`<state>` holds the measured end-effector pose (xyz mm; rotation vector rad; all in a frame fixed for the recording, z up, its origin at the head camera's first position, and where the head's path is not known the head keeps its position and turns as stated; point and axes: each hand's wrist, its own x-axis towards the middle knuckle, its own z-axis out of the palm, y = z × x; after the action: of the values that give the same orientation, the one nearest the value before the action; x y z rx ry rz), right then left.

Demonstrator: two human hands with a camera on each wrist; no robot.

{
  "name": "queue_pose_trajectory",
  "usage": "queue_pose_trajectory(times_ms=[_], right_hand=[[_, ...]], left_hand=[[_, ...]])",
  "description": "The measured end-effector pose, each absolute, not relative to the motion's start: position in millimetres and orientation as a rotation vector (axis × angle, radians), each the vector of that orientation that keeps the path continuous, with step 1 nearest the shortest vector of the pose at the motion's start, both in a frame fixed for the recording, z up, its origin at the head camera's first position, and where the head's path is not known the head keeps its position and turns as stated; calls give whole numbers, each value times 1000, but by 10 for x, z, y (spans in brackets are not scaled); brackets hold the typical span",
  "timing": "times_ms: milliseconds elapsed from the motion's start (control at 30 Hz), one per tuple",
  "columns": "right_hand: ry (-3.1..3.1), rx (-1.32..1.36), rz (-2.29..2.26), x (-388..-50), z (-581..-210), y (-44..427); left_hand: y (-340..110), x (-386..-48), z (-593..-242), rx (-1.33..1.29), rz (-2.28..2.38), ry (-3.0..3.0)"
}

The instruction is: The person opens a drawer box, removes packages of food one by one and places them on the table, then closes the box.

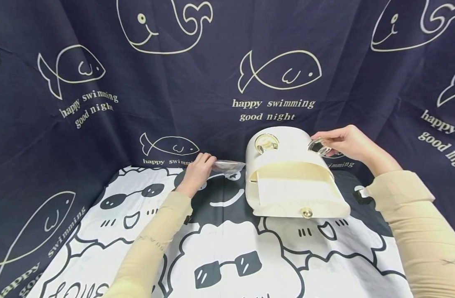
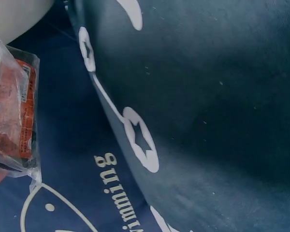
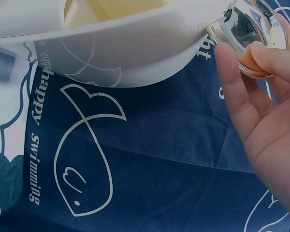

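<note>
A cream-white rounded box (image 1: 287, 145) stands with its front flap lowered, a gold knob (image 1: 306, 212) on that flap and a round gold-rimmed piece (image 1: 266, 143) on its upper left. My right hand (image 1: 348, 142) pinches a shiny round metallic piece (image 1: 319, 146) at the box's upper right; in the right wrist view the fingers curl round this piece (image 3: 251, 34). To the left of the box, my left hand (image 1: 198, 170) grips a clear plastic packet (image 1: 228, 166). The left wrist view shows the packet (image 2: 12, 106) with orange-red printed contents, and only a sliver of the hand.
A white and dark cloth (image 1: 227, 256) with cartoon faces lies under the box. Behind it hangs a navy curtain (image 1: 197, 91) printed with fish and lettering, meeting the cloth just behind the box.
</note>
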<state>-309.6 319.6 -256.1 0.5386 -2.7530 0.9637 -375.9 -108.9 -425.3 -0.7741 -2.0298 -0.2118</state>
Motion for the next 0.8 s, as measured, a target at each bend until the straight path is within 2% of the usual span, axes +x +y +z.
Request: queue_pose_trajectory(times_ms=[800], right_hand=[[-2753,553,953,-3111,-2566,3207]], left_hand=[[-1009,-4026,-4549,-707,-165,-2260]])
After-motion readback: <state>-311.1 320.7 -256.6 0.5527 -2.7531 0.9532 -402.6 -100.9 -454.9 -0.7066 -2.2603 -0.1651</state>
